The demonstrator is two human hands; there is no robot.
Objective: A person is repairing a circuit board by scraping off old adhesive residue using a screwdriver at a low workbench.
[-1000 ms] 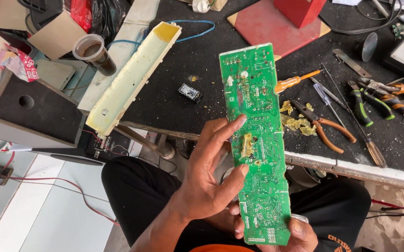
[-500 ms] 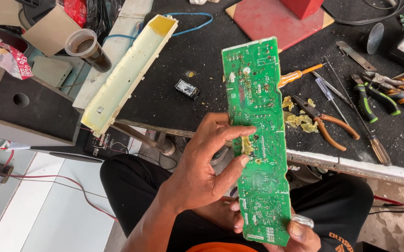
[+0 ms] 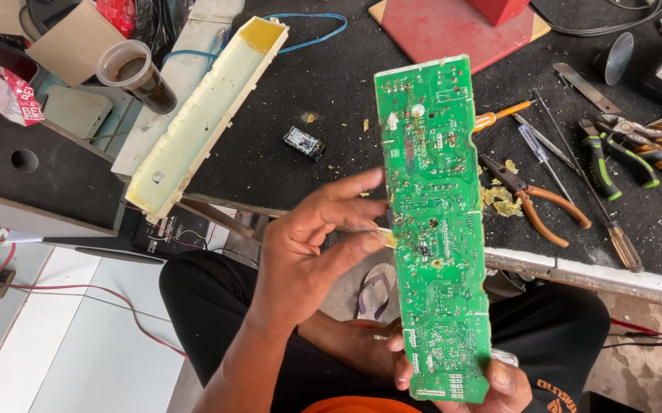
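Black counter (image 3: 285, 99) was a mess of yellowish crumbs, with pliers (image 3: 533, 195) and screwdrivers (image 3: 545, 149) off to the right and pale floor tiles below. A red-and-white packet (image 3: 9, 95) sat crumpled at far left – a cream plastic tray (image 3: 201, 122) lay diagonally beside it. The long green circuit board (image 3: 434, 229) stood upright above the lap, right hand (image 3: 491, 378) fingers clamped on its bottom end, left hand (image 3: 308, 252) fingers pinched together at its left edge.
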